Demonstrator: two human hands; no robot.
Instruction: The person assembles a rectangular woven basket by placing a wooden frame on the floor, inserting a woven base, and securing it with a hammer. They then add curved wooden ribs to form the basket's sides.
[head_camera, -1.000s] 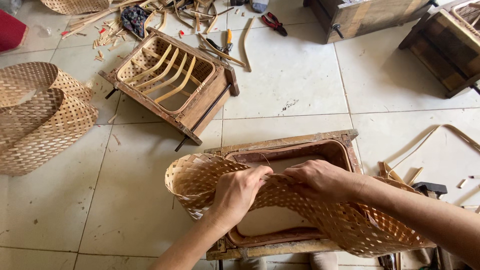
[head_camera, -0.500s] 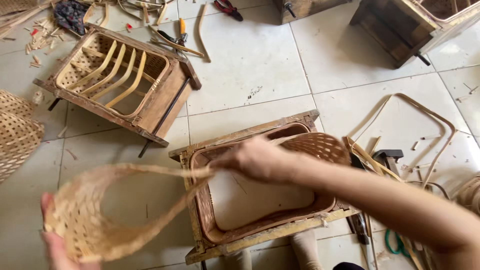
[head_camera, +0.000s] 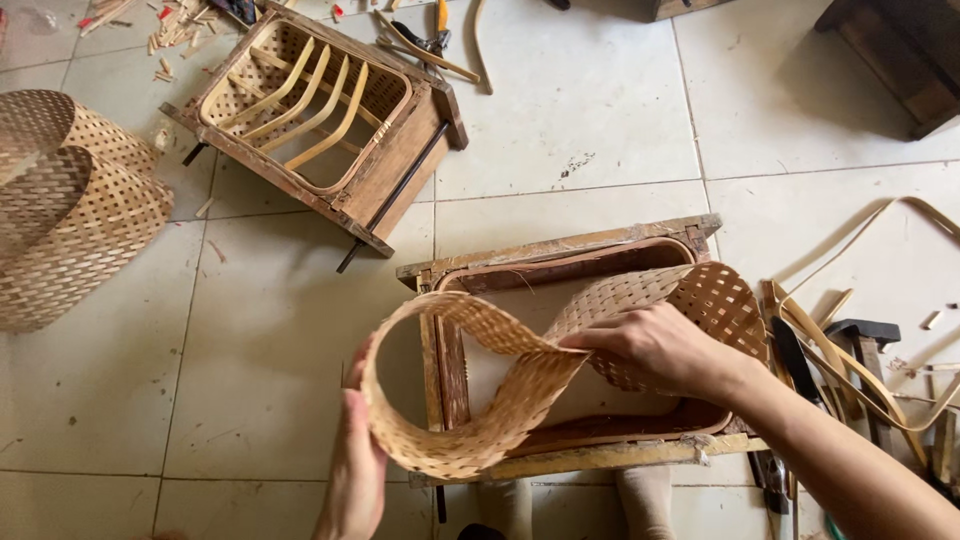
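A: What takes up most of the view?
B: The tiled floor (head_camera: 600, 110); on it, straight below, a wooden mould frame (head_camera: 560, 250) with a rounded opening; a second frame (head_camera: 400, 160) sits further off to the upper left, with bent ribs and woven lining already inside it; a stack of woven sleeves (head_camera: 70, 200) lies at the far left.

A: And the piece being worked?
B: A woven bamboo band (head_camera: 500, 400), closed into a loop; its right end lies over the right side of the near frame's opening; its left end curls out past the frame's left edge, above the floor; it is twisted in the middle.

A: The hands?
B: The right hand (head_camera: 660, 345) presses down and grips the band near its middle, over the opening; the left hand (head_camera: 355, 440) is cupped round the outer left curve, fingers closed on the weave.

A: How far along, would you judge?
B: Early, I'd say; the band is woven and joined, yet not seated in the frame; no ribs are in it; loose bamboo strips (head_camera: 880, 300) and a hammer (head_camera: 865, 340) lie unused at the right.
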